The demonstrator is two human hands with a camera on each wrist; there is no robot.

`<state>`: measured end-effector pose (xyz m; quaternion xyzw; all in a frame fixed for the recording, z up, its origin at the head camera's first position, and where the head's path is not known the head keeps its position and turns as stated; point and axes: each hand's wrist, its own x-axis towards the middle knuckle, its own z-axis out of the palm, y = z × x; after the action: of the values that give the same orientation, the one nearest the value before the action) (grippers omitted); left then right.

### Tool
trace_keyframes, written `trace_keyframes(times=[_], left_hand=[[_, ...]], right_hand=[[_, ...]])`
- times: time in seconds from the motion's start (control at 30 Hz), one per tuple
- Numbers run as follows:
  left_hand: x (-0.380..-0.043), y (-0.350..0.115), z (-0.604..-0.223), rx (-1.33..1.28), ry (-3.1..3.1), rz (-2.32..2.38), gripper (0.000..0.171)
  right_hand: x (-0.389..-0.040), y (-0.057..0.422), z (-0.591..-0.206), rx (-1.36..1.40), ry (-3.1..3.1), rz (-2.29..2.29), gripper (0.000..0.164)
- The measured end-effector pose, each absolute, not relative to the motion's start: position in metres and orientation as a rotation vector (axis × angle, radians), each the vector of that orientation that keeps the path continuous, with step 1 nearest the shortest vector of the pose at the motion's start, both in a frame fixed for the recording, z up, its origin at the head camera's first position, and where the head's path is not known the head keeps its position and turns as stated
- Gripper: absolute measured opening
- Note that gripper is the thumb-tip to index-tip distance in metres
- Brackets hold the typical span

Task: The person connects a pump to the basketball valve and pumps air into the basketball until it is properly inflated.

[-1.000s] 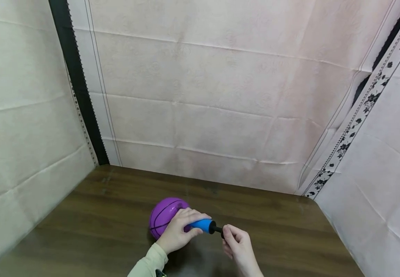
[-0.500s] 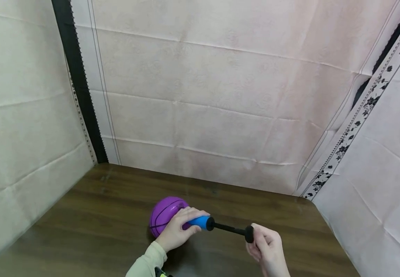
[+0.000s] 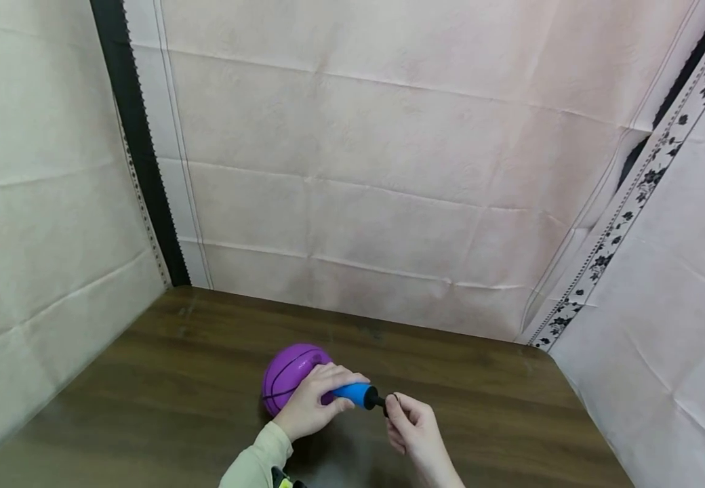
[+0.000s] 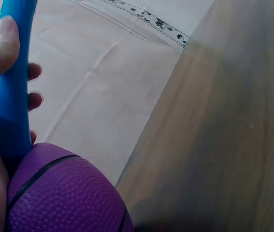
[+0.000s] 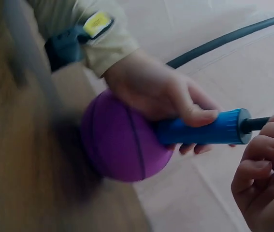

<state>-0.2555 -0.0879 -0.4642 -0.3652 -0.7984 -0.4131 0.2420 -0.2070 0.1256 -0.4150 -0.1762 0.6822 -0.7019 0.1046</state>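
A purple ball (image 3: 285,377) with black seam lines rests on the brown wooden table. My left hand (image 3: 316,401) grips the blue barrel of a hand pump (image 3: 354,393), its end right against the ball; in the left wrist view the thumb and fingers wrap round the barrel (image 4: 12,101). On the right, my right hand (image 3: 415,428) pinches the black handle at the end of the pump's rod. Only a short length of the black rod (image 5: 255,124) shows between barrel and handle in the right wrist view. Where the pump meets the ball (image 5: 122,140) is hidden by my left hand.
The wooden table (image 3: 163,379) runs back to a pale cloth wall (image 3: 352,169). Further cloth walls stand at left (image 3: 41,203) and right (image 3: 682,291), the right one with a black floral border.
My right hand first drew the handle out to the right, showing a long black rod, then pushed it back left toward the barrel. My left hand and the ball stay nearly in place.
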Motion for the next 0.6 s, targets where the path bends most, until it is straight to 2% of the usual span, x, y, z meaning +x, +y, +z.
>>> trace_keyframes(times=[0.2, 0.43, 0.6], left_hand=[[-0.256, -0.090, -0.467, -0.998, -2.185, -1.216, 0.038], [-0.255, -0.092, -0.467, -0.935, -2.199, -1.205, 0.037], [-0.256, -0.088, -0.464, -0.936, -2.200, -1.122, 0.034]], right_hand=[[-0.195, 0.139, -0.391, -0.493, 2.098, -2.062, 0.039], [-0.189, 0.157, -0.379, -0.896, 2.033, -2.164, 0.038], [-0.205, 0.143, -0.400, -0.710, 2.010, -2.084, 0.039]])
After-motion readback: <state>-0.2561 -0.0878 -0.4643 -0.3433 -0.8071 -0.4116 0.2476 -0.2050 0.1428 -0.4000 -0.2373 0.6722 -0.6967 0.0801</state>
